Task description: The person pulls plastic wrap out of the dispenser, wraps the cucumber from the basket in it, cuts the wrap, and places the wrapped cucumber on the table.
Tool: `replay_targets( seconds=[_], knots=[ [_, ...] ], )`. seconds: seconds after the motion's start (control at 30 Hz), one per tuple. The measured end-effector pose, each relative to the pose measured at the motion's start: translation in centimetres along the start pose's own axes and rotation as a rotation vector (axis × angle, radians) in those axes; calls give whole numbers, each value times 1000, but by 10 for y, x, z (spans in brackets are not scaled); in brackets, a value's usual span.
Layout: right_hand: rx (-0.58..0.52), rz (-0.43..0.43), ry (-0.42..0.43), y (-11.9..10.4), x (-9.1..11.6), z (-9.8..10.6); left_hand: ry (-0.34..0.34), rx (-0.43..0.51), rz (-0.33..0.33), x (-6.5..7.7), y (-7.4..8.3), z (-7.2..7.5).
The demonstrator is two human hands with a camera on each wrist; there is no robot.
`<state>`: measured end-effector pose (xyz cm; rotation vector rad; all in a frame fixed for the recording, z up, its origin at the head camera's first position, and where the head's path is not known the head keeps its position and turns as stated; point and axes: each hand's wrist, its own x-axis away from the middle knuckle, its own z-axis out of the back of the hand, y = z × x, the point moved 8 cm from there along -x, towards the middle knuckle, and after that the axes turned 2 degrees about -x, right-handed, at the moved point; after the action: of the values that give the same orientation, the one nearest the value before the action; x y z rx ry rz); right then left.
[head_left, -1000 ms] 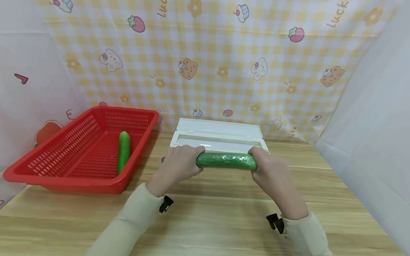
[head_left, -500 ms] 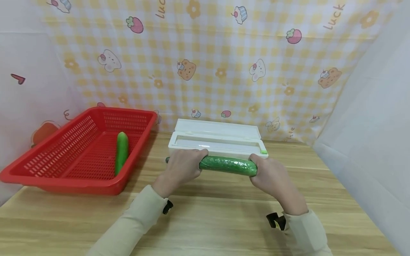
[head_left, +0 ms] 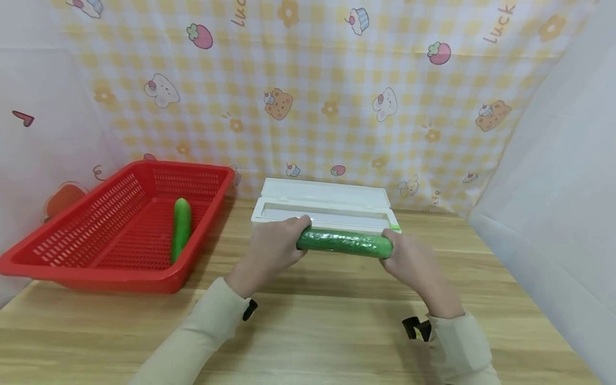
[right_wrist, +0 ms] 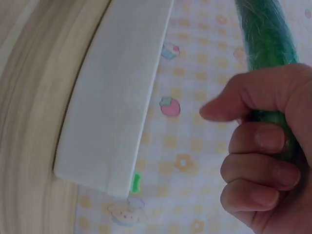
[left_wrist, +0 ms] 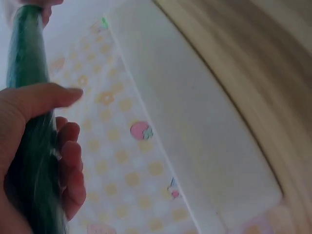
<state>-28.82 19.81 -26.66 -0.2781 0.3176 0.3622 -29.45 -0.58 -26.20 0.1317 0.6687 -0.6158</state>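
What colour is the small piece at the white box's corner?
Bright green; the small piece shows best in the right wrist view.

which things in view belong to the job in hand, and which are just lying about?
Job in hand:
- film-wrapped cucumber, gripped by left hand and right hand
- open white box behind it, probably the film dispenser

Untouched:
- second cucumber, possibly also for wrapping
- red basket holding it
- patterned cloth, backdrop
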Motion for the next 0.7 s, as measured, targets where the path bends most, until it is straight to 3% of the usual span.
replay_targets(
  seconds=[0.27, 0.33, 0.53, 0.6, 0.7],
  knots=[
    [59, 19, 102, 7, 3, 16, -19, 104, 213, 1, -40, 10],
    [75, 21, 110, 5, 3, 15, -84, 193, 284, 3, -46, 3],
    [133, 37, 212, 1, 5, 20, -370, 465, 521, 12, -59, -34],
    [145, 51, 244, -1, 6, 22, -409, 517, 537, 14, -60, -38],
    [158, 61, 263, -2, 7, 23, -426, 547, 496, 15, -57, -35]
  ],
)
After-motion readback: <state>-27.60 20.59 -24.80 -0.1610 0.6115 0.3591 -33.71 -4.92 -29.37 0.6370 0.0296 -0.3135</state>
